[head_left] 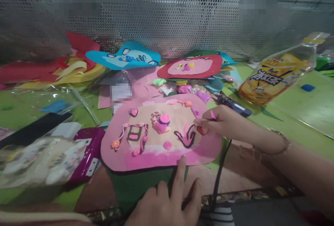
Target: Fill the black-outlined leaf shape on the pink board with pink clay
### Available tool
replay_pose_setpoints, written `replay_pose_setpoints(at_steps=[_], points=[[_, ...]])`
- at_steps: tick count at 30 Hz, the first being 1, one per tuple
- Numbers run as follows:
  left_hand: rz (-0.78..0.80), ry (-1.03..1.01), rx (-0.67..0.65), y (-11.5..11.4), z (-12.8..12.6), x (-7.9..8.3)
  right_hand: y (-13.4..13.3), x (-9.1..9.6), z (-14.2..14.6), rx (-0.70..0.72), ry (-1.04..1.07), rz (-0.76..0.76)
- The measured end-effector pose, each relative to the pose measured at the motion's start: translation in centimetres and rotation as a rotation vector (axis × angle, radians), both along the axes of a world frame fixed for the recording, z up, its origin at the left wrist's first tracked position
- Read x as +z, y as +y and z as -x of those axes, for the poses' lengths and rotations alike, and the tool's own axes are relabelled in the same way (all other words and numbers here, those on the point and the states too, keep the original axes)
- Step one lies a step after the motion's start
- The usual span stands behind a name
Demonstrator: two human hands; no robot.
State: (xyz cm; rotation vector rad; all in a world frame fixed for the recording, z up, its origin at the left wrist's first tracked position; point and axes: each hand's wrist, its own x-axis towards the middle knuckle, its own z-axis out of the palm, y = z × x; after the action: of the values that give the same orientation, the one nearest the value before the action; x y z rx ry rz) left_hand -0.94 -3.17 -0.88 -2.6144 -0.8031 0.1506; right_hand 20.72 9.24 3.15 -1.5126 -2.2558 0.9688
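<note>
A pink rounded paper card [114,114] lies in front of me, with a beige middle and a brighter pink band below. On it are a clay snail [163,122] with a pink spiral shell, a pink heart [134,112], a house outline [134,132], small flowers and a pink plant shape [185,136]. My right hand [221,121] pinches at the card's right side, by a red piece [201,130]; what the fingertips hold is too small to make out. My left hand [171,200] has its index finger stretched onto the card's lower edge, with nothing held.
A tilted drink bottle [281,71] is at the right, near a dark blue object [236,106]. Behind the card are a blue paper piece [125,57], a red one [193,67] and several clay packets [184,89]. Left lie a magenta case [90,149] and a dark phone-like slab [36,128].
</note>
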Motion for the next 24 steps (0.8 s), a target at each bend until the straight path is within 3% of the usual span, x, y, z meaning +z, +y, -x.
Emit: replay_pose_setpoints(at_steps=[9, 12, 15, 19, 24], points=[[-0.084, -0.209, -0.132, 0.8, -0.4, -2.1, -0.1, -0.6, 0.2, -0.053, 0.002, 0.153], [-0.173, -0.324, -0.083, 1.0, -0.8, -2.7, -0.1, -0.7, 0.1, -0.018, -0.012, 0.131], [-0.235, -0.403, -0.095, 1.2, -0.9, -2.7, -0.1, -0.5, -0.1, -0.003, -0.054, 0.130], [-0.156, -0.419, -0.190, 1.4, -0.8, -2.5, -0.1, -0.3, -0.1, -0.021, -0.062, 0.112], [-0.129, -0.354, -0.176, 1.3, -0.6, -2.1, -0.1, -0.2, 0.0, -0.048, 0.005, 0.165]])
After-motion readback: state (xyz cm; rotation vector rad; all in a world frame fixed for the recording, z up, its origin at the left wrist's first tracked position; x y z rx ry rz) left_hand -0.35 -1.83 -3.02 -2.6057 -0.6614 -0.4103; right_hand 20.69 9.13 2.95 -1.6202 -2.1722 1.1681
